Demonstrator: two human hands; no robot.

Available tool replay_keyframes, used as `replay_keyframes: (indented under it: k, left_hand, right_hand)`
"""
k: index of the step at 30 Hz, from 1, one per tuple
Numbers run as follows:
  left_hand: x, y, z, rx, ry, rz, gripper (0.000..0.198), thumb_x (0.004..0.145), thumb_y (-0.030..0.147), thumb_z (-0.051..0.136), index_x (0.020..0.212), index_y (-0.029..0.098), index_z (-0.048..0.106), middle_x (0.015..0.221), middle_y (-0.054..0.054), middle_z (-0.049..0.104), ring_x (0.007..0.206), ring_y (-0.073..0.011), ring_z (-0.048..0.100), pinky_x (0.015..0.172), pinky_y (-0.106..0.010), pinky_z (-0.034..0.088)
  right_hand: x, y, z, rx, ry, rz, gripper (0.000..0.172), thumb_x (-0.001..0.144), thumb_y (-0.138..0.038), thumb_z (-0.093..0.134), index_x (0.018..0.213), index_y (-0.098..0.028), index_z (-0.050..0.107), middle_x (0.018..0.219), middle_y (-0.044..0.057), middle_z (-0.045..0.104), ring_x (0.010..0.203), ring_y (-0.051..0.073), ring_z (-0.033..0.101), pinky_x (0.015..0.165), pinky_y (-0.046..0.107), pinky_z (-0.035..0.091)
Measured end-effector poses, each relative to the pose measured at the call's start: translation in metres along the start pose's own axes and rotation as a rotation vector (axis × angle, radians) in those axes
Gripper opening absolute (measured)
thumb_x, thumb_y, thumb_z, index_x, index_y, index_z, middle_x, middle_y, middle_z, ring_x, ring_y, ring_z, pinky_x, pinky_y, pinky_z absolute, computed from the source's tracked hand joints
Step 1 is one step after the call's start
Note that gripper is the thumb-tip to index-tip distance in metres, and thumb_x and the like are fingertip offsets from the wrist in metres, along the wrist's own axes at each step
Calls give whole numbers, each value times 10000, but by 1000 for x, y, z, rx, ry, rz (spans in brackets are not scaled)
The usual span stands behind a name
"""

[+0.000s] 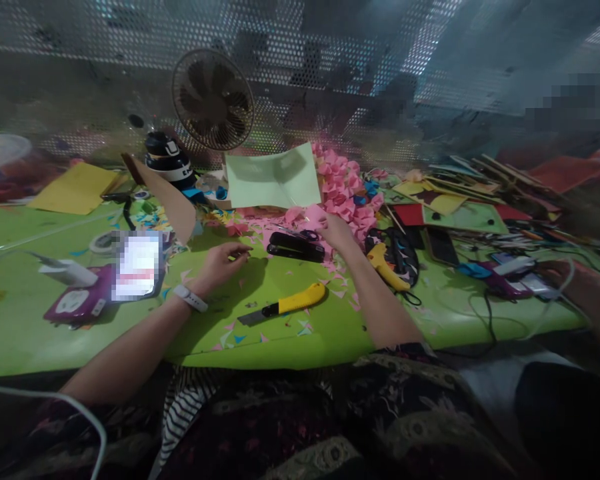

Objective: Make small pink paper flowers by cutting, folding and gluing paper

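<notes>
My left hand [223,262] rests on the green table [40,320], fingers curled together as if pinching something small I cannot make out. My right hand [336,229] reaches forward and touches a pink paper piece [313,215] at the foot of a heap of pink folded papers [344,189]. A black stapler [296,245] lies between the two hands. A yellow utility knife [287,305] lies nearer to me, blade out to the left. A pale green sheet [273,178] stands up behind the stapler.
A small fan [213,100] and a black bottle [169,160] stand at the back. A phone [137,265] and a charger [67,272] lie at left, a yellow glue gun [386,265] and coloured paper stacks [460,200] at right. Another person's hand [573,280] rests at far right.
</notes>
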State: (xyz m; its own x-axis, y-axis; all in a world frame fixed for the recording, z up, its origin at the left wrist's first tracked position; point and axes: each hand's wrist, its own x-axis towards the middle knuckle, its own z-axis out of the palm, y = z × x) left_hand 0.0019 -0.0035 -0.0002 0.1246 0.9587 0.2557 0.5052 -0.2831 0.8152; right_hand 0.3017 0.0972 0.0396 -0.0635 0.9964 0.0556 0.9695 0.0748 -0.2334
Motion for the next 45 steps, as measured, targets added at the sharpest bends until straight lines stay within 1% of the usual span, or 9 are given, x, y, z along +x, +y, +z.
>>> replay_keyframes:
  k: [5,12,16,19,21,26,31,39,45]
  left_hand:
    - [0,-2,0,12,8,22,330,822,368,616,1028,149,754,973,-126,765,829,-225,707,788,-392,589]
    - [2,0,1,-47,36,-12,344,812,418,657,1014,157,753,967,-125,760,840,-230,706,784,-375,572]
    - [-2,18,-3,-374,9,-145,512,796,588,675,1041,143,735,990,-131,754,892,-241,718,772,-353,573]
    - [-6,31,-4,-707,-112,-228,599,767,621,703,1154,164,697,1078,-132,743,946,-222,717,773,-321,575]
    - [-8,34,-2,-766,-151,-266,599,688,570,799,1123,167,708,1004,-98,750,850,-179,707,725,-283,566]
    - [-8,32,6,-807,-182,-336,447,613,477,874,861,135,730,816,-41,717,686,-107,625,684,-258,552]
    - [-3,28,4,-928,-71,-341,365,626,415,871,813,158,693,764,3,674,674,-88,590,679,-245,563]
    - [-4,28,5,-971,-64,-351,341,671,349,845,916,160,702,1004,-58,725,916,-163,670,819,-315,597]
    - [-6,32,6,-999,-53,-293,362,722,349,809,1017,175,690,1146,-73,718,1019,-202,683,873,-351,590]
  right_hand:
    - [-2,-1,2,-1,73,5,197,932,-254,543,983,-176,716,1080,123,723,1033,246,643,886,343,485]
    - [-9,-8,-20,268,387,-26,256,958,-279,438,1044,-176,656,1078,148,689,1002,293,630,892,409,477]
    - [-28,-30,-30,669,111,-240,278,929,-379,491,1028,-171,646,877,63,670,722,199,620,696,320,498]
    - [-48,-55,-26,706,-156,-448,296,898,-433,554,983,-178,679,889,51,675,743,181,609,687,305,488]
    - [-60,-70,-21,666,-225,-538,297,911,-414,536,997,-173,686,898,59,683,764,184,611,709,318,496]
    - [-70,-81,-17,635,-73,-652,335,927,-277,481,1207,-203,649,1160,110,669,1045,238,624,903,410,511]
    - [-67,-73,-18,470,-8,-851,536,808,-97,534,1298,-287,644,1461,93,503,1381,281,421,1154,545,314]
    - [-63,-76,-7,604,-20,-866,167,854,-243,690,917,-344,808,1393,33,601,1350,272,467,1144,540,321]
    - [-67,-81,1,823,-93,-706,205,864,-444,686,909,-275,793,1229,71,664,1233,246,565,1080,450,418]
